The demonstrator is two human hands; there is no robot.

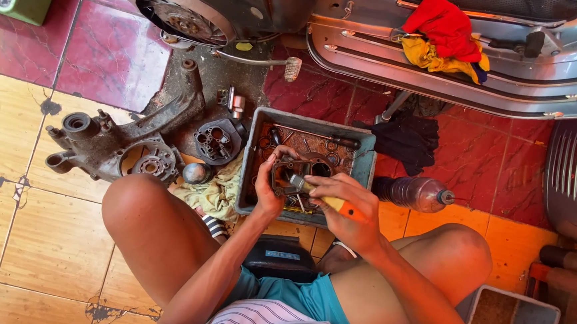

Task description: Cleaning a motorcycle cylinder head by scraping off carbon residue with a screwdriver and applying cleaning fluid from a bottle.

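Note:
My left hand (pixel 269 184) grips a round, dirty metal engine part (pixel 299 171) by its left edge, held over a grey rectangular tray (pixel 365 161) with rusty liquid and small parts in it. My right hand (pixel 346 209) holds an orange-handled brush (pixel 331 203) whose head rests against the metal part. Both hands hover just above the tray's near side, between my bare knees.
A large greasy engine casing (pixel 112 148), a round plate (pixel 216 141) and a stained rag (pixel 213 194) lie to the left. A plastic bottle (pixel 412 192) and black cloth (pixel 407 139) lie to the right. A silver scooter body (pixel 454 65) spans the top. Another tray (pixel 515 323) sits at bottom right.

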